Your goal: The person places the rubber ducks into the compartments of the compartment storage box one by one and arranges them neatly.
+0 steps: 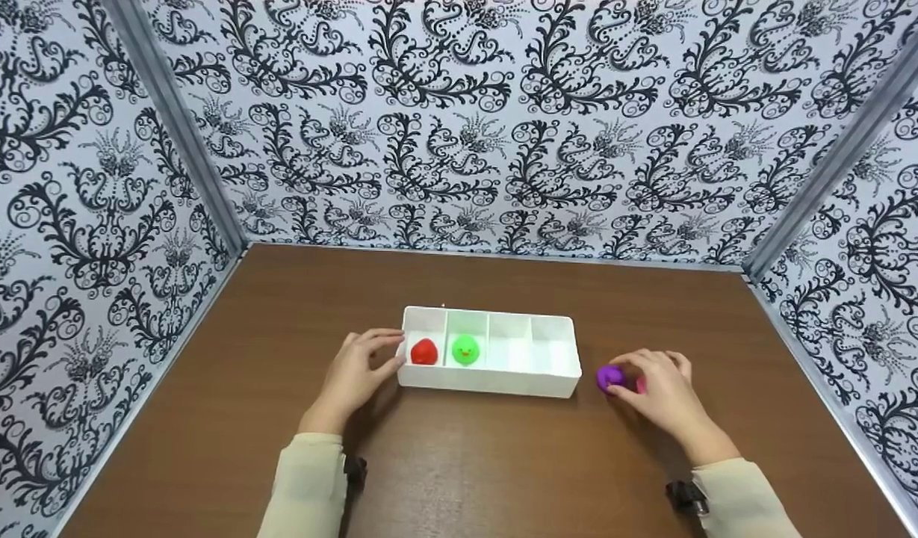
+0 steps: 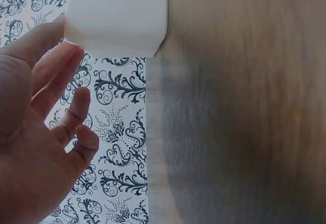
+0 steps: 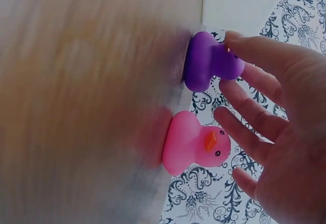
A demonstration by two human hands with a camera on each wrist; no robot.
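Observation:
A white four-compartment box (image 1: 488, 382) stands on the table. A red rubber toy (image 1: 423, 352) sits in its leftmost compartment, and a green rubber duck (image 1: 465, 349) is in the compartment beside it. My left hand (image 1: 352, 377) touches the box's left end with its fingertips, fingers mostly extended; the other fingers hang loosely in the left wrist view. Right of the box, my right hand (image 1: 664, 392) pinches the head of a purple rubber duck (image 3: 200, 61) between thumb and fingers. The duck stands on the table. Close by, under the palm, is a pink rubber duck (image 3: 184, 141), untouched.
The brown wooden table (image 1: 459, 463) has patterned panels (image 1: 459, 134) behind it and on both sides. Grey metal posts (image 1: 182, 134) run up the corners. Both wrists carry small black cameras (image 1: 356, 472).

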